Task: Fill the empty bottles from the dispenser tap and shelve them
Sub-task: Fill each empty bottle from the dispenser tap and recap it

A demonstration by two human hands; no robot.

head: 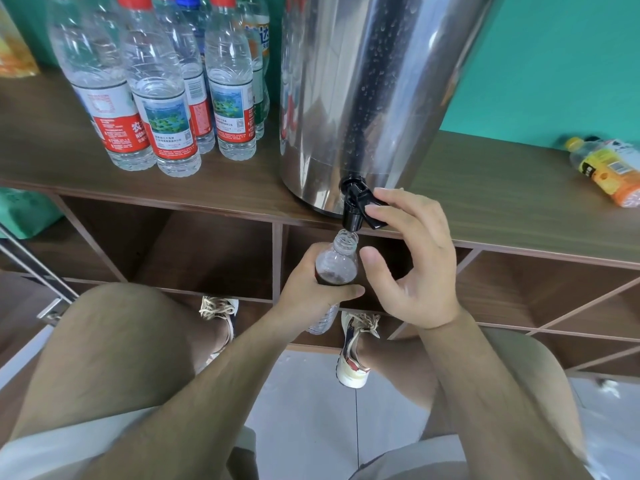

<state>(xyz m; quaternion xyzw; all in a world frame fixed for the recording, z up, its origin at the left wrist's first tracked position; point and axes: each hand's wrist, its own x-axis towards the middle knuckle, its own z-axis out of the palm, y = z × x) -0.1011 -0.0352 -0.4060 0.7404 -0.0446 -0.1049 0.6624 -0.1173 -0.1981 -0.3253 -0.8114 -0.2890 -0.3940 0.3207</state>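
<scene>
Several capped bottles [152, 98] stand on the surface [485, 202]. Left hand [311, 292] grips another bottle [337, 261] under the tap [352, 216], right hand [422, 271] presses the lever [367, 199] with straight fingers. Shelving looks undone.

The left hand [308, 296] is just below the tap [352, 216], curled round a bottle [337, 259]. The right hand [419, 268] is right of the tap, its fingers [381, 213] pressing the tap's handle, thumb free. Both bare arms reach toward the tap.
</scene>
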